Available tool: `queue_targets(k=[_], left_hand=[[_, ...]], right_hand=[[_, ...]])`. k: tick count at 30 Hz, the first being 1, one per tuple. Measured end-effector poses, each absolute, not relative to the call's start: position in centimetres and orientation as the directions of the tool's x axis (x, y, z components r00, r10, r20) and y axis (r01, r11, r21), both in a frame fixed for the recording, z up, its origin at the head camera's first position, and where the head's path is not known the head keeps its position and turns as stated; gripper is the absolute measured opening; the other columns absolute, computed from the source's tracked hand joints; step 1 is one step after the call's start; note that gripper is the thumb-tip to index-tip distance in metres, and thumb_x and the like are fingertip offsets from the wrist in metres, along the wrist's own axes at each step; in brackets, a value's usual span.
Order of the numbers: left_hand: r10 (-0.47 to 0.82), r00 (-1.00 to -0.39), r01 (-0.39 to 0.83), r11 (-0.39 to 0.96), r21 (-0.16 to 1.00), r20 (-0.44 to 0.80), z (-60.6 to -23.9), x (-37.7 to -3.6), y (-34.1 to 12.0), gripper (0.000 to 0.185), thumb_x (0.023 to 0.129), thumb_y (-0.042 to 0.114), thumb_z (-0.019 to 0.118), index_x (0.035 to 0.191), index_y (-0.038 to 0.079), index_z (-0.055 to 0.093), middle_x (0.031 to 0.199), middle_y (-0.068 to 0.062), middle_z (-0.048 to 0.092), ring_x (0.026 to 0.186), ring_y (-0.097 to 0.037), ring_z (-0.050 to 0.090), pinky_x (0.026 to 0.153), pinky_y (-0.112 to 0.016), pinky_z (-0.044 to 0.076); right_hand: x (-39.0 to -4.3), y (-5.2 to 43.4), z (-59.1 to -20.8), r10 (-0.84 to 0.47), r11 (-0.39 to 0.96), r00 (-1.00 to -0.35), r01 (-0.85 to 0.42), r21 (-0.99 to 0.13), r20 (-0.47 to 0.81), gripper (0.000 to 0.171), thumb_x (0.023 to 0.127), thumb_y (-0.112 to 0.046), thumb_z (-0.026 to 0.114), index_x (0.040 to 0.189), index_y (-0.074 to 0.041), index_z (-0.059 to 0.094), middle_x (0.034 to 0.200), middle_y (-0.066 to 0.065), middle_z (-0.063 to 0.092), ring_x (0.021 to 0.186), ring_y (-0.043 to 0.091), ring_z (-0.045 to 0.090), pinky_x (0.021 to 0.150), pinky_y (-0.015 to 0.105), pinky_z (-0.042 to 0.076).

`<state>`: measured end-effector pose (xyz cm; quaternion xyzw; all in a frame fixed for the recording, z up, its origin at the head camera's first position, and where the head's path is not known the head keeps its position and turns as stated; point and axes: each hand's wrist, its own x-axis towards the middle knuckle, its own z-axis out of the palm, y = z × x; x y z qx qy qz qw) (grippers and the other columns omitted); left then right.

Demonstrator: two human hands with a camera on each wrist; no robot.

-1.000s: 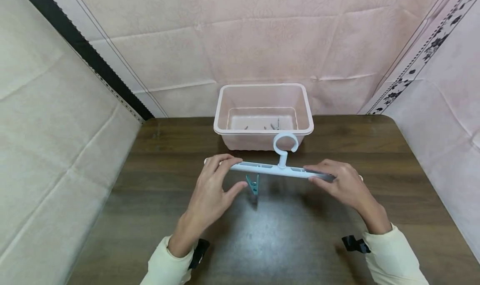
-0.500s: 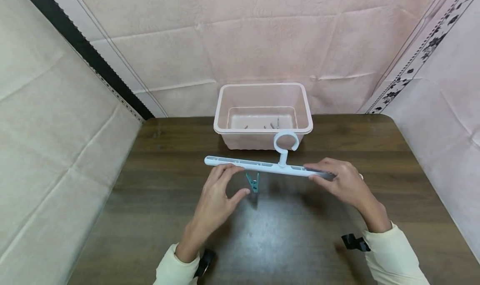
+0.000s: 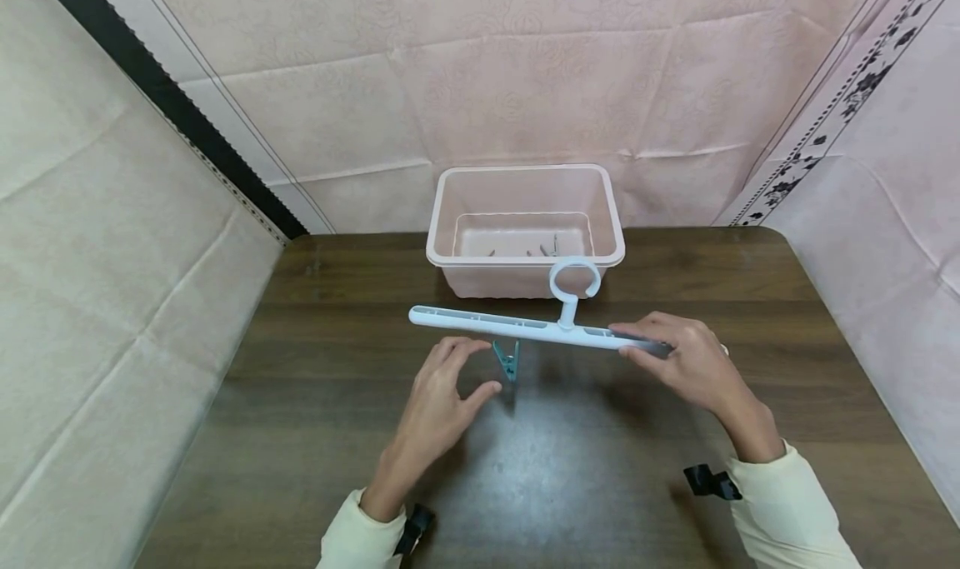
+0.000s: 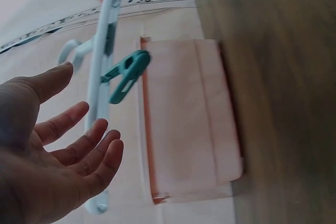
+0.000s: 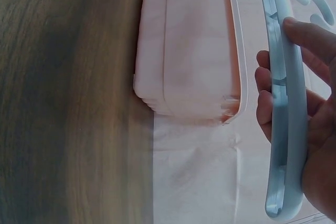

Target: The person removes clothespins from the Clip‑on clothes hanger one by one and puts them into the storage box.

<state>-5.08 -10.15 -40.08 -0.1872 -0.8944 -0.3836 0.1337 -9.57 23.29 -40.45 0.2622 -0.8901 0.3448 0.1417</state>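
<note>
A pale blue plastic hanger (image 3: 480,323) with a round hook is held up above the table, its bar tilted slightly down to the right. My right hand (image 3: 686,361) grips the bar's right end, thumb on one side and fingers curled round the other, as the right wrist view confirms. A teal clothespin (image 3: 507,362) hangs below the bar, left of the hook; in the left wrist view the clothespin (image 4: 128,74) attaches at the bar. Just left of it, my left hand (image 3: 438,402) hovers with thumb and fingers spread apart, holding nothing.
Behind the hanger, a pale pink plastic basin (image 3: 525,282) stands at the table's back edge, with several small dark pieces inside. The wooden table (image 3: 585,486) spreads below the hands. Pale cloth (image 3: 525,94) hangs behind and on both sides.
My left hand has come off the bar's left part and moved down and toward me, beside the clothespin. The right hand keeps its grip; the hanger has risen very slightly.
</note>
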Motion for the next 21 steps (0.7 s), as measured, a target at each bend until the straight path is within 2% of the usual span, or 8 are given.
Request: queue_targets(k=[15,21], left_hand=[[0.196,-0.938,0.342,0.661,0.668,0.287,-41.5,-5.3,-10.2,0.046,0.083,0.014,0.085,0.123,0.004,0.065,0.117,-0.011,0.06,0.108,-0.03,0.061,0.09,-0.047,0.051],[0.173,-0.96,0.279,0.646,0.711,0.22,-41.9,-5.5,-10.2,0.047,0.084,0.015,0.084,0.125,0.005,0.064,0.116,-0.01,0.061,0.101,-0.028,0.061,0.082,-0.042,0.053]], right_hand=[[-9.6,23.2,-40.5,-0.367,0.618,-0.823,-0.564,-0.548,0.434,0.033,0.081,-0.004,0.083,0.111,-0.018,0.079,0.093,-0.009,0.069,0.066,0.008,0.052,0.056,0.021,0.039],[-9.7,23.2,-40.4,-0.366,0.62,-0.825,-0.561,-0.549,0.43,0.033,0.081,-0.005,0.083,0.111,-0.018,0.079,0.093,-0.009,0.069,0.067,0.008,0.052,0.056,0.021,0.038]])
